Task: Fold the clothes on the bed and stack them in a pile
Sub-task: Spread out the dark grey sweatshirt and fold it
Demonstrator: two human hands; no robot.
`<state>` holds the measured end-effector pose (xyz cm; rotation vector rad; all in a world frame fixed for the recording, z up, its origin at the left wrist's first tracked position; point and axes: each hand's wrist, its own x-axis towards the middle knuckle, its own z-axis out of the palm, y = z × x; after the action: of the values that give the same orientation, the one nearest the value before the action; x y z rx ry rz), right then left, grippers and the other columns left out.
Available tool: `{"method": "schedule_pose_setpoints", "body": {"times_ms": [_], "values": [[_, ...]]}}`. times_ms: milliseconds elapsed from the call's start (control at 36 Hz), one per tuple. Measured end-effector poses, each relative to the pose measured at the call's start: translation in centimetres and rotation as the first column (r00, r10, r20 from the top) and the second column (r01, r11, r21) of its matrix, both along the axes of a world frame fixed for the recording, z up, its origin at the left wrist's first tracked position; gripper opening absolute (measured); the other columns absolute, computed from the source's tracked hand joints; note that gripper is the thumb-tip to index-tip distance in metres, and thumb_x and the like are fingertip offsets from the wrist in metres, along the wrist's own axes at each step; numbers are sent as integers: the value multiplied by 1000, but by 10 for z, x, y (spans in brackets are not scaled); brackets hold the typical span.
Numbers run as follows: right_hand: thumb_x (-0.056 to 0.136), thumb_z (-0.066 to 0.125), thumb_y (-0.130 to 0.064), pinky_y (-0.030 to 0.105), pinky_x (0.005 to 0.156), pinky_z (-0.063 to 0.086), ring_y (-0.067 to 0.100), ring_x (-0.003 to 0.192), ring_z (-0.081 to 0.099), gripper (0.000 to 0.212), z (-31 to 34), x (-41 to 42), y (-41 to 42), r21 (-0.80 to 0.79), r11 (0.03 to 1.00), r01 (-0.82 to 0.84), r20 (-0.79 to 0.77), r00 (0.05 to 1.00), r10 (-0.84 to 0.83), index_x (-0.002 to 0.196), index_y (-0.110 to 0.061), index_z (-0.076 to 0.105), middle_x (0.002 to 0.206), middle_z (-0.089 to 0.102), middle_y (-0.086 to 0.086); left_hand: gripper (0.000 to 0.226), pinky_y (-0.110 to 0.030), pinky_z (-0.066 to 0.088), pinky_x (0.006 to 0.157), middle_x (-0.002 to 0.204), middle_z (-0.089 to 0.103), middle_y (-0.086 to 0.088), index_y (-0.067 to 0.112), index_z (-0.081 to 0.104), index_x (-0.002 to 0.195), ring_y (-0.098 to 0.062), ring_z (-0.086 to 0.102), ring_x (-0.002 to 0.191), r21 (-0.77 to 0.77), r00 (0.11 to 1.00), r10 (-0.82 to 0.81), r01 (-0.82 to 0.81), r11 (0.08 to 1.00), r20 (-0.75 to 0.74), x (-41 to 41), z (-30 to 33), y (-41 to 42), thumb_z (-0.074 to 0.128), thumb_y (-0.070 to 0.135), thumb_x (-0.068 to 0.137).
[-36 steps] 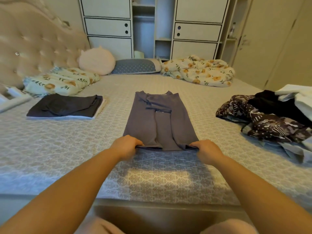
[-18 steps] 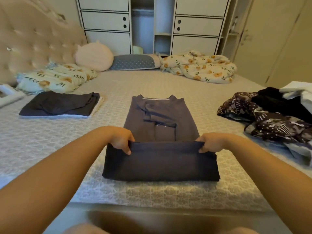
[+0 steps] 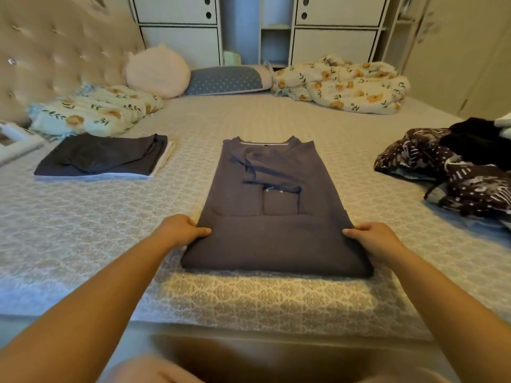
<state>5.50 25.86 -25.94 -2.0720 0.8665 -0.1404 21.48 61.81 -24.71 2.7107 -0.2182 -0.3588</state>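
1. Bed: carries everything; the unfolded clothes heap lies well to the right of the fingers, the folded pile beyond the left fingers.
2. Grey shirt: between the fingers, hem end turned up over the body. Judged light, soft and limp; best taken at the fold's two corners.
3. Left hand and right hand: fingers curled, pinching the fold's side edges.

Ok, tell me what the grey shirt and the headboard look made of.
Grey shirt: soft matte knit, likely cotton or a blend; it drapes limply and folds flat without sheen. Headboard: padded upholstery, beige, button-tufted with shiny studs; faux leather or fabric, can't tell.
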Motion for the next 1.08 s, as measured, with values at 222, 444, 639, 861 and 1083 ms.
{"method": "schedule_pose_setpoints", "body": {"times_ms": [222,444,639,861,1083], "values": [[92,58,-29,30,60,38,22,74,56,21,-2,5,7,-230,973,-29,-79,997,11,76,-16,62,81,63,6,17,-30,41,62,87,56,3,26,55,93,-19,54,78,42,958,17,-30,999,287,-10,-7,-10,59,42,90],[96,51,-31,32,59,36,21,73,51,19,0,7,12,-294,953,80,61,996,-65,82,-20,58,79,58,1,9,-32,38,60,93,56,2,29,56,87,-24,55,78,-177,822,162,-76,981,546,-8,-7,-18,52,34,94],[95,54,-30,37,89,45,30,109,56,33,6,11,10,-96,987,131,89,988,-123,123,-15,61,123,61,10,38,-40,47,83,130,50,-12,19,50,130,-32,55,108,-75,964,136,-121,990,230,-1,-10,-26,56,30,94],[96,44,-43,38,107,30,25,133,33,47,-2,9,61,-735,633,-241,-63,955,290,138,-22,47,145,42,3,55,-43,14,116,153,32,7,30,34,146,-15,21,143,157,813,-448,420,894,372,-47,-17,-61,32,55,97],[92,19,-65,39,120,5,12,147,-5,70,-32,-11,36,-534,687,-493,-345,869,355,152,-31,7,160,-3,-9,74,-41,-9,118,159,-8,13,41,4,150,-7,-11,146,232,852,-490,447,864,182,-46,-47,-27,11,75,85]]}}
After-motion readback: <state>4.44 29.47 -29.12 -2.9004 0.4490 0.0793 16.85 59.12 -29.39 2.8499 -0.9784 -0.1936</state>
